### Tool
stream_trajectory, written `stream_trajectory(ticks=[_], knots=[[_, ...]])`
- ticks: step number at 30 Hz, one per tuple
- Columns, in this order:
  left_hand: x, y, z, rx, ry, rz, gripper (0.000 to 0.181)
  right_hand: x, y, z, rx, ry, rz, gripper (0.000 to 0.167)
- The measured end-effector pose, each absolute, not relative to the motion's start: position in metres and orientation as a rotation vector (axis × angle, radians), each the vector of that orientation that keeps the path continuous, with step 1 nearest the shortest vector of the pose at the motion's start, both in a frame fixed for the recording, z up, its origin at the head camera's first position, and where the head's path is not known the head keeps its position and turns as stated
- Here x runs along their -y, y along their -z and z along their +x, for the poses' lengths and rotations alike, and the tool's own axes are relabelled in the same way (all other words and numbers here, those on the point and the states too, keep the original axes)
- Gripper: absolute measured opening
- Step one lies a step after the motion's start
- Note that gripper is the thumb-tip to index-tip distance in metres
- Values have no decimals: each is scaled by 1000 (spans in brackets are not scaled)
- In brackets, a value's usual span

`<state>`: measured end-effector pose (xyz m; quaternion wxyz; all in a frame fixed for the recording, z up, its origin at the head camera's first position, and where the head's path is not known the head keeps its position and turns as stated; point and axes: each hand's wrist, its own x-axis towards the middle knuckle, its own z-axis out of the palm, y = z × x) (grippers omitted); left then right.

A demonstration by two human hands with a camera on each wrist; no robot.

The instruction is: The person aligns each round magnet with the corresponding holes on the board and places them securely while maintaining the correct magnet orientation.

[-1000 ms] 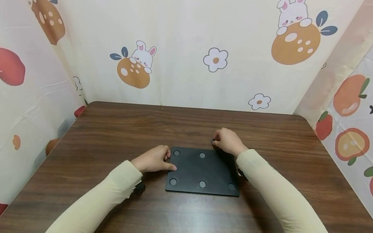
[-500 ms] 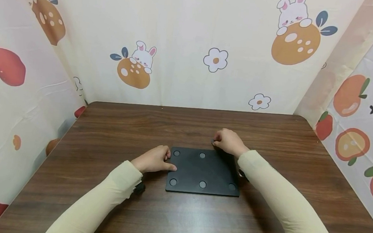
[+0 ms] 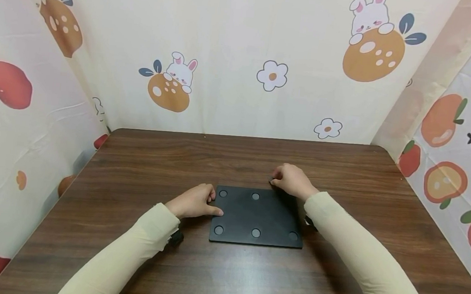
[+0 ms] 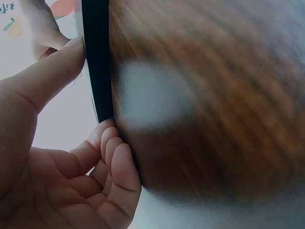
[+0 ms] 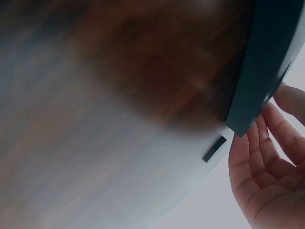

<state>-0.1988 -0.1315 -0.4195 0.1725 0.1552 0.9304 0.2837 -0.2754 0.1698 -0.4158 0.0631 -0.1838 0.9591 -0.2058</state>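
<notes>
A flat black plate [image 3: 273,218] with several round recesses lies on the table [image 3: 155,154]. My left hand [image 3: 195,200] holds its left edge, thumb on top and the other fingers curled against the side. Just past the plate's far edge, my right hand [image 3: 295,180] pinches a small dark piece [image 3: 271,180] between thumb and index finger. My forearm and hand cover the plate's far right corner. In the right wrist view the plate hides those fingertips, and a short dark bar-like piece [image 5: 214,149] shows apart from the fingers; I cannot tell whether it is the same piece.
Dark wood-grain tabletop surrounds the plate. A cream curtain [image 3: 237,35] printed with rabbits, fruit and flowers hangs along the table's back edge, and patterned cloth [image 3: 7,155] lines both sides. Each wrist wears a small black device.
My right hand has shifted slightly to the right, and the small dark piece at its fingertips has moved with it. My left hand and the plate have stayed in place.
</notes>
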Motion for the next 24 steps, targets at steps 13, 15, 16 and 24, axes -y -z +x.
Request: stream_trajectory(ticks=[13, 15, 16, 24], knots=[[132, 420, -199, -2648, -789, 451, 43, -178, 414, -271, -2921, 630, -560, 18], [132, 420, -199, -2651, -792, 451, 43, -178, 413, -270, -2925, 632, -573, 18], [132, 421, -199, -2653, -795, 450, 43, -179, 413, -269, -2927, 633, -578, 18], [132, 421, -199, -2655, -791, 452, 44, -184, 409, -263, -2936, 636, -608, 20]])
